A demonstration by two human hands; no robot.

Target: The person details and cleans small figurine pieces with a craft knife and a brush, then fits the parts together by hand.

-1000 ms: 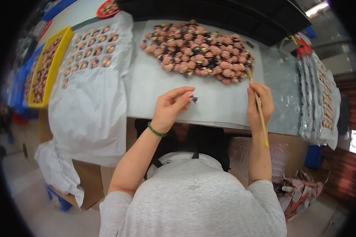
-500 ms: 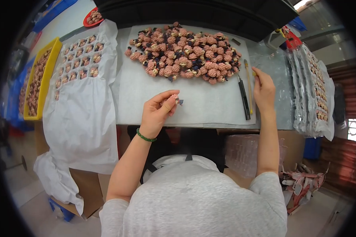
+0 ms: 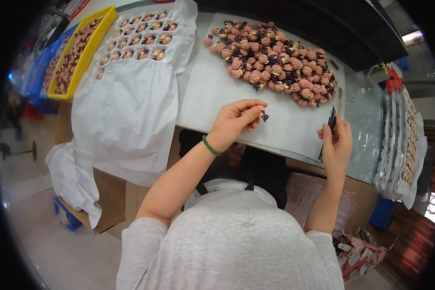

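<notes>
Between the thumb and fingers of my left hand [image 3: 234,123] is a small figurine [image 3: 263,114] with pink curly hair and a dark blue lower part. My fingers cover much of it. On the right, my right hand [image 3: 337,145] has its fingers closed about a slim black pen-like tool [image 3: 332,117], which points away from me. A thin yellow-tan stick [image 3: 340,99] lies just beyond that hand. Past both hands, a large heap of similar figurines [image 3: 275,63] covers the far part of the white work sheet [image 3: 203,92].
To the left, a tray of figurines [image 3: 142,41] is partly covered by white sheeting [image 3: 125,106]. A yellow bin [image 3: 89,63] full of small parts stands beyond it. Stacked clear trays [image 3: 396,140] with figurines stand at the right. A black panel [image 3: 324,24] borders the back.
My right hand has moved from beside the yellow-tan stick to the black pen-like tool and closed on it. The view has turned, shifting the scene rightward. My left hand still holds the figurine.
</notes>
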